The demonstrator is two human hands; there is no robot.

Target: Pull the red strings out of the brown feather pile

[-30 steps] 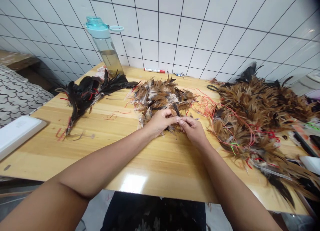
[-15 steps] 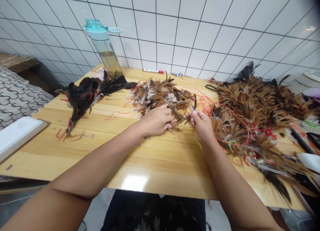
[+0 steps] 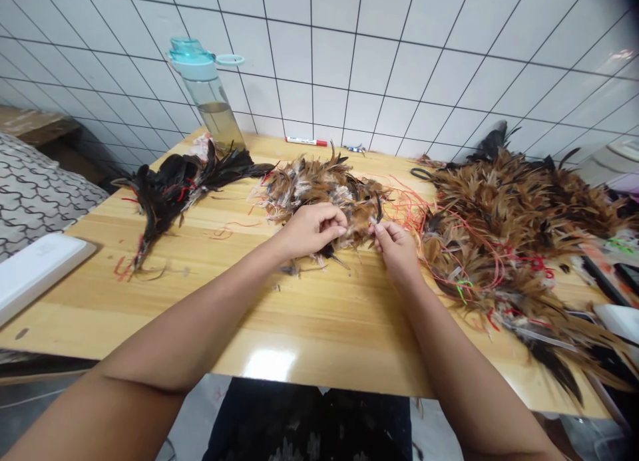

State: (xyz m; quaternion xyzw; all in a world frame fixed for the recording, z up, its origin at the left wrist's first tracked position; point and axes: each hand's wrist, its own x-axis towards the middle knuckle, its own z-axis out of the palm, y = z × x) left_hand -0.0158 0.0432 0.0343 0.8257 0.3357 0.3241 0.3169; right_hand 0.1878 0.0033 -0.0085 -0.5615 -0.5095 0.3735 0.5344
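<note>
In the middle of the wooden table lies a loose pile of brown and whitish feathers (image 3: 319, 178). My left hand (image 3: 312, 229) is over the pile's front edge, its fingers curled and thumb and fingertips drawn close together; whatever is between them, if anything, is too small to make out. At the pile's right end my right hand (image 3: 398, 247) pinches the base of a small dark feather (image 3: 379, 207), which points upward from the fingertips. Beyond that hand, thin red strings (image 3: 407, 205) lie in a tangle.
Bundled brown feathers (image 3: 504, 201) cover the table's right side. Tied black feathers (image 3: 164, 181) lie at left, in front of a water bottle (image 3: 217, 112). A red-and-white marker (image 3: 306, 142) rests by the tiled wall. A white device (image 3: 42, 271) sits at the left edge.
My left hand has lifted slightly and turned, showing its thumb and index finger. My right hand has shifted a little left, still pinching the dark feather.
</note>
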